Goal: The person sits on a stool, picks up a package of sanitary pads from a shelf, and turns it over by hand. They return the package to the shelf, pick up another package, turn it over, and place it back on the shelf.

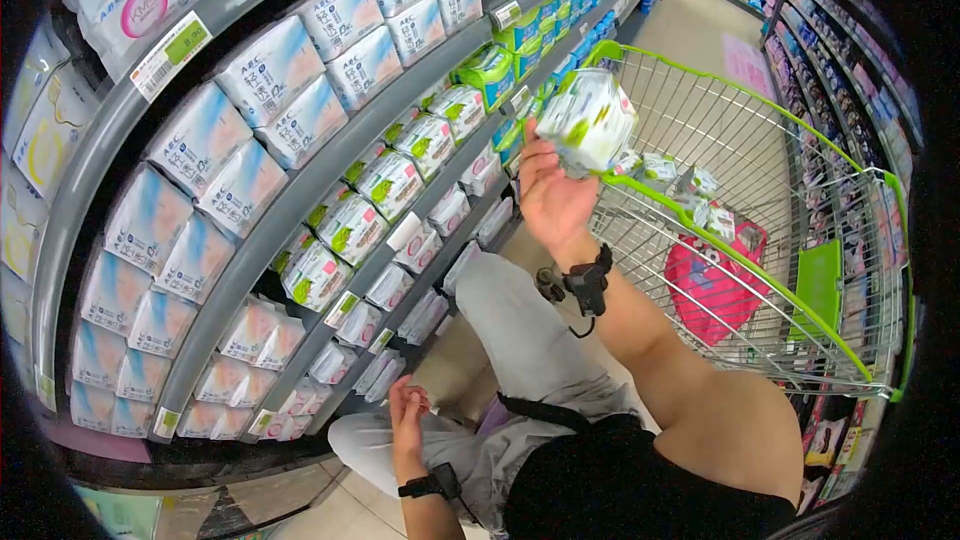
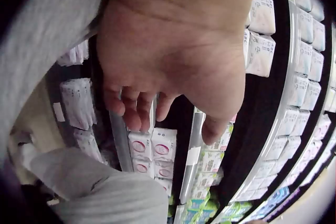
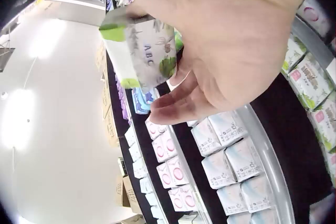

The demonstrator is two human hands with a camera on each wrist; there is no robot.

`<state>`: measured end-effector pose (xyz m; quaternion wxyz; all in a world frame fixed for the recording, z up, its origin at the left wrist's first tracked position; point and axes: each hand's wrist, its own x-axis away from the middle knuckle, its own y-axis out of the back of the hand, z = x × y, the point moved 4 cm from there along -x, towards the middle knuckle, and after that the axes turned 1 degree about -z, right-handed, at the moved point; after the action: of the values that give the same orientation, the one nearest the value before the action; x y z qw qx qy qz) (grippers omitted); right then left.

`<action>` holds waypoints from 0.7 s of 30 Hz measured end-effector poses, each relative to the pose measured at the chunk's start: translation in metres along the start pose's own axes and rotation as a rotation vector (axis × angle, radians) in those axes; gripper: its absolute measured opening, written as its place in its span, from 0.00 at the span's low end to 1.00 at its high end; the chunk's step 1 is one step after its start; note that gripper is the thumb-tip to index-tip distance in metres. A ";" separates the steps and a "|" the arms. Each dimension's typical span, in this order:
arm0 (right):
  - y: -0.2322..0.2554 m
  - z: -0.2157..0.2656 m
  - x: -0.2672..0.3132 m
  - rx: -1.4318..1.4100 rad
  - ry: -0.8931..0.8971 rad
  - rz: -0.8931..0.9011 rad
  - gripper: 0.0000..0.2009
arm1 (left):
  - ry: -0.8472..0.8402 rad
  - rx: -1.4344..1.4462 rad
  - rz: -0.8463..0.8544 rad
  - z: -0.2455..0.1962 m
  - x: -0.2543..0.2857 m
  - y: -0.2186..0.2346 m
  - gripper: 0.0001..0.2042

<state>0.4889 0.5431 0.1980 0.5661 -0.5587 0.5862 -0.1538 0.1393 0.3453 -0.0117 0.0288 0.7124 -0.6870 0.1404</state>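
Note:
My right hand (image 1: 558, 202) grips a white-and-green pack of ABC sanitary pads (image 1: 588, 118), raised beside the near rim of the shopping cart (image 1: 818, 285). In the right wrist view, the thumb and fingers close around one end of this pack (image 3: 149, 50). Several similar packs (image 1: 658, 170) lie inside the cart. Low by my knees, the left hand (image 1: 408, 412) hangs with loosely bent fingers and holds nothing. The left wrist view shows its bare palm (image 2: 173, 58) in front of the lower shelves. Matching green-and-white packs (image 1: 388, 180) stand in a row on the middle shelf.
Shelves on the left carry white-and-blue ABC packs (image 1: 250, 185), with price tags (image 1: 172, 55) along their edges. A pink bag (image 1: 715, 285) sits in the cart. Beyond the cart, another stocked shelf (image 1: 850, 50) lines the aisle. My bent knee (image 1: 490, 290) is close to the lower shelves.

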 end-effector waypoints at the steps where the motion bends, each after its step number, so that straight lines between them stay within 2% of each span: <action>1: -0.004 -0.002 0.002 0.078 0.026 -0.002 0.43 | -0.009 0.026 0.033 0.000 0.001 -0.002 0.21; 2: -0.007 -0.004 0.004 0.158 0.046 -0.005 0.45 | 0.020 0.011 0.015 0.000 0.003 -0.003 0.22; 6: -0.009 -0.006 0.005 0.324 0.071 0.054 0.46 | 0.038 -0.019 0.043 0.009 0.003 -0.001 0.22; 9: 0.006 -0.010 -0.005 0.441 -0.074 0.009 0.43 | 0.044 -0.061 0.051 0.015 0.000 0.001 0.23; 10: 0.014 -0.013 -0.012 0.541 -0.112 -0.065 0.37 | 0.055 -0.077 0.041 0.017 -0.001 0.001 0.23; 13: 0.063 0.006 -0.056 1.202 -0.015 -0.336 0.26 | 0.040 -0.059 0.098 0.014 -0.001 -0.001 0.25; 14: 0.082 0.020 -0.073 1.413 0.086 -0.385 0.23 | 0.033 -0.044 0.138 0.006 0.001 -0.007 0.25; 15: 0.101 0.036 -0.088 1.621 0.190 -0.440 0.21 | 0.033 -0.028 0.178 0.002 0.005 -0.013 0.25; 17: 0.115 0.057 -0.121 2.015 0.342 -0.506 0.26 | 0.057 -0.059 0.244 0.000 0.008 -0.017 0.25; 19: 0.096 0.056 -0.150 2.467 0.595 -0.289 0.32 | 0.067 -0.101 0.299 0.002 0.011 -0.014 0.25; 21: 0.108 0.077 -0.186 2.733 0.645 -0.289 0.32 | 0.066 -0.150 0.345 0.010 0.010 -0.011 0.25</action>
<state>0.4515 0.7673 0.1773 0.4760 0.4278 0.0172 -0.7682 0.1517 0.3334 -0.0174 0.0797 0.5749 -0.8062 0.1149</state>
